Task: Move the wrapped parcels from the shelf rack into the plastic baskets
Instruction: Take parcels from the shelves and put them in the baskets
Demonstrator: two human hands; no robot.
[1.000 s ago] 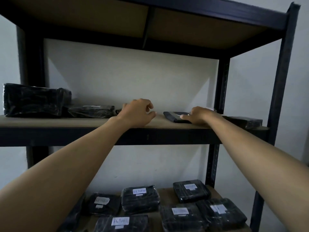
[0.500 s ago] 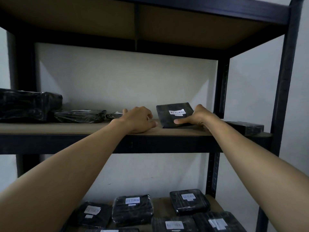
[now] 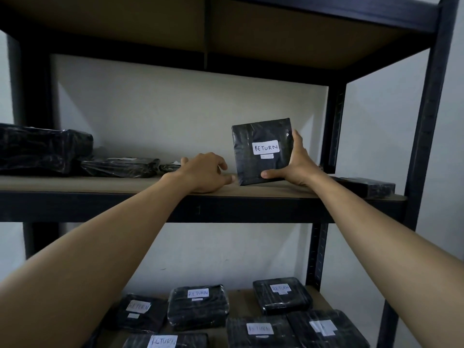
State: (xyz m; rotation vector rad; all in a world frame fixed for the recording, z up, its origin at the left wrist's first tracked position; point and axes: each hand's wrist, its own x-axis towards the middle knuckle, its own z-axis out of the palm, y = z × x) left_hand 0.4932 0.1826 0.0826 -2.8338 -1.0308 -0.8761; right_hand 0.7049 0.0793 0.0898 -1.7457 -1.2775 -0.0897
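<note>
On the wooden shelf (image 3: 75, 183), the right hand (image 3: 297, 167) grips one black film-wrapped parcel (image 3: 261, 151). At nine o'clock the left hand (image 3: 203, 175) rests loosely curled, holding nothing.

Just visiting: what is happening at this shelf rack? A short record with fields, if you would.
Right hand: grips upright parcel labelled RETURN
Left hand: rests on middle shelf, holds nothing
Middle shelf: more wrapped parcels at left and far right
Lower shelf: several RETURN-labelled parcels lying flat
Baskets: not in view
</note>
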